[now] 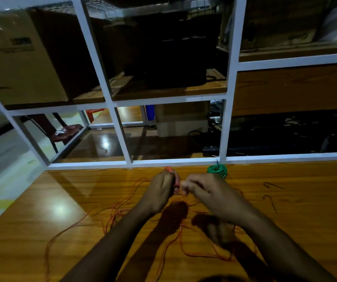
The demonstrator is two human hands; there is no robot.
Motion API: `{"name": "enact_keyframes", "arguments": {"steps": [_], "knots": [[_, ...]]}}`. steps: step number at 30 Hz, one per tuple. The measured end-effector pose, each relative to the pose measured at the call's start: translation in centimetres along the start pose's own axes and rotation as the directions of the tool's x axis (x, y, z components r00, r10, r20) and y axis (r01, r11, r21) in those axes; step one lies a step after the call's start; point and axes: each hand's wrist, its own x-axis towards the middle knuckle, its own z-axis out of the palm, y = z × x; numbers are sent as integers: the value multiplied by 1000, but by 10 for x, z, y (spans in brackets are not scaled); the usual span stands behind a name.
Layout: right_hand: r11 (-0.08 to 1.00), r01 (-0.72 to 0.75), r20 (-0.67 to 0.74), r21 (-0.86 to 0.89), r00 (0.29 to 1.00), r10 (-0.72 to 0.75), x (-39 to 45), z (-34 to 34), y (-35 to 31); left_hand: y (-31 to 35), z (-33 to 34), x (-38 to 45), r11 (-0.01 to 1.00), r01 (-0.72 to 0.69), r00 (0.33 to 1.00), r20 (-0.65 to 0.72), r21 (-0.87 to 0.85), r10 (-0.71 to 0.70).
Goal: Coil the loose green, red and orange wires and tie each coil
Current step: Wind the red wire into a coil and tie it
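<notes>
An orange coil (172,177) is gripped in the left hand (162,189); loose orange wire (110,218) is pinched by the right hand (201,190), beside a green coil (217,170).

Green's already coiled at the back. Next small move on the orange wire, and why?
Probably another wrap: the right hand draws slack up and lays one more loop onto the small coil that the left hand grips. Most of the orange wire lies loose across the table, so tying would be premature. The green coil looks finished.
</notes>
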Motion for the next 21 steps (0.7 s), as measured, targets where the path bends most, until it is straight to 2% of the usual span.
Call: {"name": "enact_keyframes", "arguments": {"steps": [2, 4, 5, 7, 8, 9, 11, 12, 13, 14, 16, 18, 19, 21], "knots": [[1000, -14, -261, 26, 965, 20, 14, 1, 7, -1, -4, -1, 999, 16, 994, 107, -49, -11], [994, -7, -390, 107, 919, 49, 27, 5, 14, 6, -7, -4, 977, 116, 954, 292, -180, -59], [990, 3, -419, 140, 906, 56, 33, 7, 15, 10, -8, -5, 941, 185, 914, 401, -282, -60], [984, 8, -437, 179, 897, 72, 44, 14, 19, 20, -12, -7, 798, 327, 836, 549, -506, 6], [980, -5, -427, 200, 900, 92, 49, 19, 22, 24, -17, -5, 695, 377, 818, 572, -612, 61], [976, -33, -400, 215, 909, 119, 51, 26, 24, 29, -24, -4, 587, 398, 823, 558, -705, 111], [966, -119, -289, 229, 939, 185, 53, 43, 27, 36, -43, 4, 390, 350, 891, 431, -852, 141], [959, -178, -215, 218, 950, 226, 51, 52, 27, 39, -53, 9, 325, 290, 933, 342, -900, 112], [953, -229, -143, 199, 955, 259, 48, 60, 22, 40, -63, 14, 309, 228, 964, 259, -923, 64], [950, -255, -83, 177, 958, 273, 45, 65, 16, 37, -71, 20, 360, 169, 983, 184, -917, 8], [958, -250, 39, 137, 968, 247, 38, 69, -3, 19, -81, 33, 614, 102, 995, 76, -783, -68], [972, -229, 162, 46, 962, 219, 33, 68, -24, -9, -83, 43, 896, 11, 999, 43, -445, 9], [973, -231, 200, 9, 954, 225, 32, 64, -33, -23, -82, 46, 968, -42, 997, 45, -249, 55], [968, -249, 162, 12, 956, 244, 31, 54, -47, -43, -79, 49, 997, -80, 994, 72, 5, 79]]}}
